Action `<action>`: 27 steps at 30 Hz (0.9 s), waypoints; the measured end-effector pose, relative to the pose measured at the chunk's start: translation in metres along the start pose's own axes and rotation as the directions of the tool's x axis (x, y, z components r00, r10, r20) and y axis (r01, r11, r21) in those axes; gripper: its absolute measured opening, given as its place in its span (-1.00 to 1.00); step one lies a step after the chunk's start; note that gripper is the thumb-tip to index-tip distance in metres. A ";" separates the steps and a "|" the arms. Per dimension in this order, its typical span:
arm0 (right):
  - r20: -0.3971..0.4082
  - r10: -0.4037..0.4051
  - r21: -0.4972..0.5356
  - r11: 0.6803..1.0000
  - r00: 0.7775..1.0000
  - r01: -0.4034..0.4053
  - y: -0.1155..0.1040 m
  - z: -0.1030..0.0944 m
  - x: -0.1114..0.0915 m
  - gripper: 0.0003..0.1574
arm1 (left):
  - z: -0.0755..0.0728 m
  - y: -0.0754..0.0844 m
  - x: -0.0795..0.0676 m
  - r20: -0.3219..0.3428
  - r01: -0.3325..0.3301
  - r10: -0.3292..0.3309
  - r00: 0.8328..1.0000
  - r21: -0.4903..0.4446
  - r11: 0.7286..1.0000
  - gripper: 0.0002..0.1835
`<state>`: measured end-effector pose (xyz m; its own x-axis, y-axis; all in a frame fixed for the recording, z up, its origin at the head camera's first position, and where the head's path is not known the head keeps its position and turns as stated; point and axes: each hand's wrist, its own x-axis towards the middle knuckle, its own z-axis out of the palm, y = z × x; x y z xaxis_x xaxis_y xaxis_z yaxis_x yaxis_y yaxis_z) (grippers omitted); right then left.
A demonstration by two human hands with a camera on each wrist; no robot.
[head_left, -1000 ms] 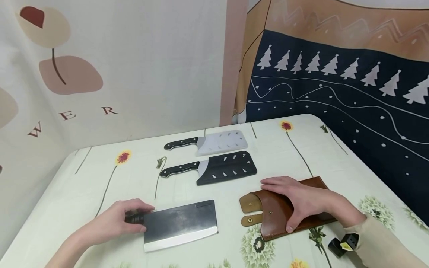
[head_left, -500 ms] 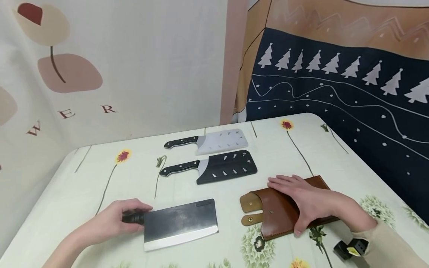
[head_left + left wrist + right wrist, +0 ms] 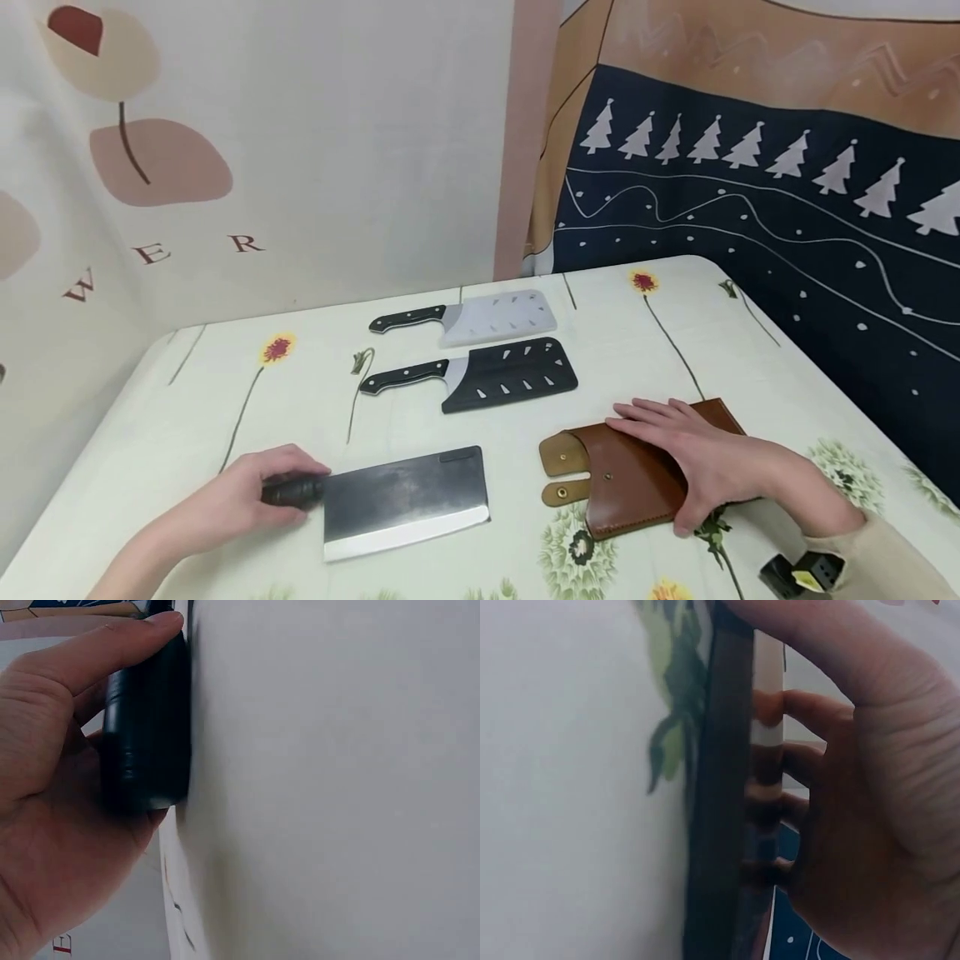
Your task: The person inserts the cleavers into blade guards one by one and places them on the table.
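In the head view, a cleaver point(image 3: 405, 500) lies flat, its dark blade pointing right with a bright edge toward the front. My left hand point(image 3: 232, 504) is loosely around its black handle, thumb on the near side and fingers on the far side. The left wrist view shows the handle point(image 3: 150, 727) beside the thumb, with the palm apart from it. My right hand point(image 3: 712, 467) spreads over a brown leather sheath point(image 3: 626, 492), fingers near its far edge and thumb at its near edge. The sheath's two tan straps point left. In the right wrist view, the fingers reflect in its shiny face.
Behind lie two black-handled cleavers, one in a black slotted blade cover point(image 3: 517, 375), the other in a translucent white one point(image 3: 502, 318). A flowered cloth covers the table point(image 3: 187, 417). Hanging cloths point(image 3: 360, 150) stand behind and to the right. A small black device sits at the right cuff.
My left hand has slid left along the handle, uncovering more of it. My right hand has moved right across the sheath. The cleaver and sheath stay in place.
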<state>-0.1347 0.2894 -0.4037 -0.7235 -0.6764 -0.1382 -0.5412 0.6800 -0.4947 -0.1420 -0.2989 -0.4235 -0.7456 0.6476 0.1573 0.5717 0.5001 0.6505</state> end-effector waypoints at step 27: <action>-0.105 0.039 -0.081 0.996 0.994 -0.048 0.002 0.003 0.002 0.32 | 0.014 0.001 0.011 -0.139 -0.028 0.047 0.989 0.142 0.990 -0.38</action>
<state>-0.1357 0.2885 -0.4071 -0.7851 -0.6158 -0.0664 -0.5389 0.7320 -0.4168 -0.1449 -0.2839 -0.4316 -0.7580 0.5845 0.2896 0.6347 0.5584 0.5342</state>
